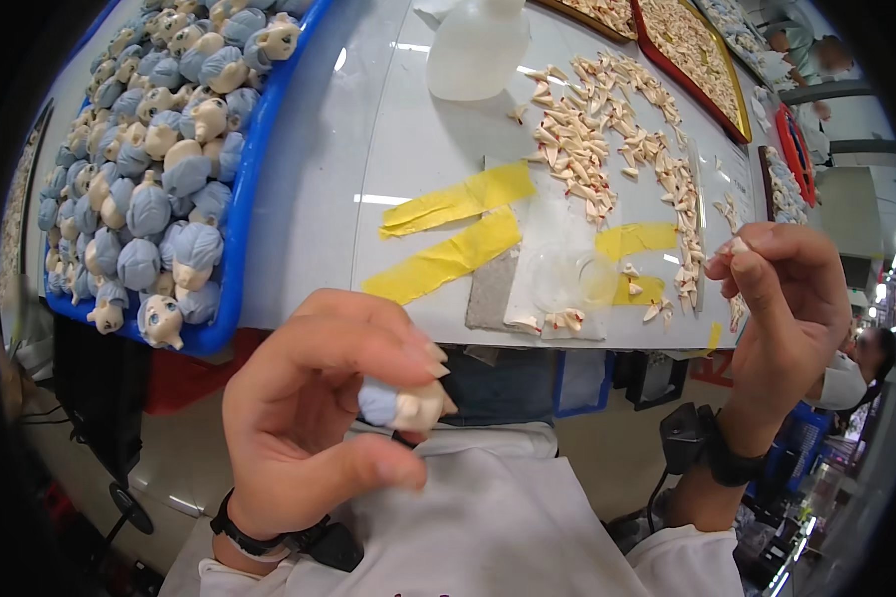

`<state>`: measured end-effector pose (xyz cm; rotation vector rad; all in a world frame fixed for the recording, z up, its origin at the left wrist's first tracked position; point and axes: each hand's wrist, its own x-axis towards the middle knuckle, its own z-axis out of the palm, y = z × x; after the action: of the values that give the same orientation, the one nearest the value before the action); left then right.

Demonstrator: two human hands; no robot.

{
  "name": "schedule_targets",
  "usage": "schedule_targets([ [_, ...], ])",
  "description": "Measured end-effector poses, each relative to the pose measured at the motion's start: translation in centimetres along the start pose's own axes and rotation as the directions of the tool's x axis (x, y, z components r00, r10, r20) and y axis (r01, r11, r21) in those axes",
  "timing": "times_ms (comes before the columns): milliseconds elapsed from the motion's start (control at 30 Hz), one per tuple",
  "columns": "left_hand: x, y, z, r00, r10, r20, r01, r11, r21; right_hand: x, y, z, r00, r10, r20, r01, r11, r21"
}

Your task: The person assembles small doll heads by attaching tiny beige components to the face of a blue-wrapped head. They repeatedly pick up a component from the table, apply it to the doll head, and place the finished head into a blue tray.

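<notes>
My left hand [294, 403] is closed around a small doll head [400, 407] with pale blue hair, held in front of the table's near edge. Only part of the head shows between thumb and fingers. To the right, over the table's edge, my right hand [796, 294] pinches a tiny cream-coloured piece [736, 246] between thumb and forefinger; its exact shape is too small to make out. Nearest to that hand is a scattered pile of small pointed cream pieces [577, 149] with red spots, running down the table toward me.
At the left stands a blue tray [237, 234] heaped with blue-haired doll heads. A translucent bottle [478, 52] is at the back. Yellow tape strips [448, 259] and a clear round dish [560, 279] lie mid-table. A red-rimmed tray [667, 75] stands far right. Other people are beyond.
</notes>
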<state>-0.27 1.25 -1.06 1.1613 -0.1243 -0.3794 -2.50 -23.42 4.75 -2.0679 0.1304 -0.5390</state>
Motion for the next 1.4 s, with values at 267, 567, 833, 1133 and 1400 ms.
schedule_targets([
  [267, 0.2, -0.8, -0.3, 1.0, -0.003, 0.028, 0.004, 0.999, -0.047, -0.1, -0.6, 1.4, 0.988, 0.121, 0.1, -0.123, 0.992, 0.007],
  [567, 0.9, -0.7, 0.4, 0.995, 0.039, 0.088, -0.037, 0.999, -0.016, 0.4, -0.8, 1.7, 0.973, 0.191, 0.133, -0.195, 0.981, 0.016],
  [833, 0.7, -1.6, -0.8, 0.986, 0.116, 0.12, -0.112, 0.993, -0.037, 0.3, -1.0, 2.3, 0.95, 0.24, 0.2, -0.244, 0.97, -0.005],
  [1133, 0.5, -1.5, -0.2, 0.989, 0.092, 0.115, -0.089, 0.996, -0.032, 1.0, -1.0, 2.2, 0.913, 0.199, 0.356, -0.175, 0.98, -0.1],
  [1400, 1.1, -1.9, -1.7, 0.921, 0.182, 0.344, -0.214, 0.975, 0.056, 1.4, -1.7, 3.7, 0.903, -0.012, 0.429, 0.203, 0.893, -0.401],
])
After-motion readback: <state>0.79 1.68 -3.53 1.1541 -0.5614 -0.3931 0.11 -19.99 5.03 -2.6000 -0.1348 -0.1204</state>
